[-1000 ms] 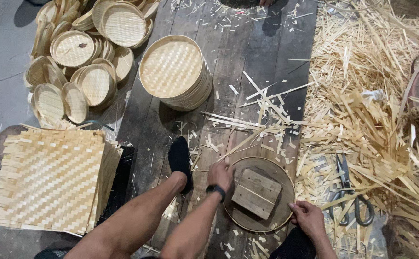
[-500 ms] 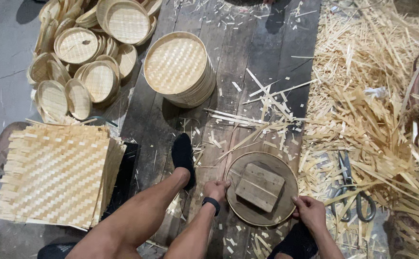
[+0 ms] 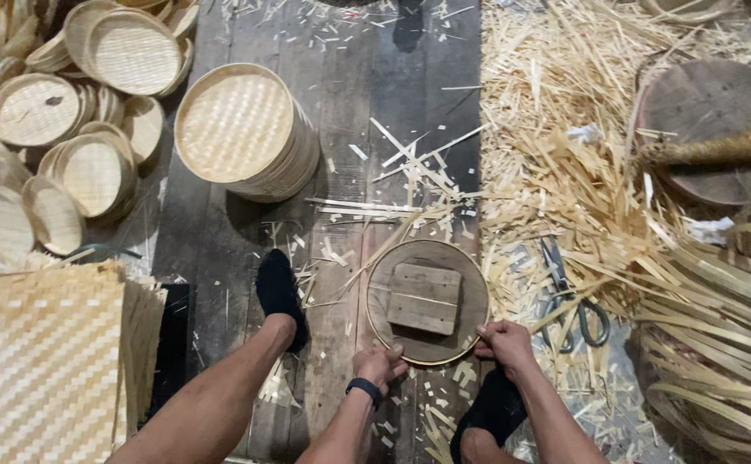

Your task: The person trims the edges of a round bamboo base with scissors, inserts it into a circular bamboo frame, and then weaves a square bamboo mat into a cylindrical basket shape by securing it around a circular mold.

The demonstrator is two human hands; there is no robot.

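Note:
A round wooden disc ringed by a thin bamboo hoop [image 3: 428, 301] lies on the dark plank floor, with a small square wooden block [image 3: 424, 298] on top of it. My left hand [image 3: 379, 363], a black band on its wrist, grips the hoop's near left rim. My right hand [image 3: 504, 344] holds the near right rim. My feet in black socks rest to the left [image 3: 279, 290] and below the disc [image 3: 490, 407].
A stack of finished round woven trays [image 3: 242, 131] stands at centre left, and more loose trays [image 3: 59, 129] are piled far left. Square woven mats [image 3: 45, 357] are stacked at lower left. Bamboo strips [image 3: 581, 163] and scissors [image 3: 574, 296] cover the right side.
My left hand has slid from the disc's left edge down to its near rim. The view has shifted, so the disc sits more central. The right hand stays on the rim.

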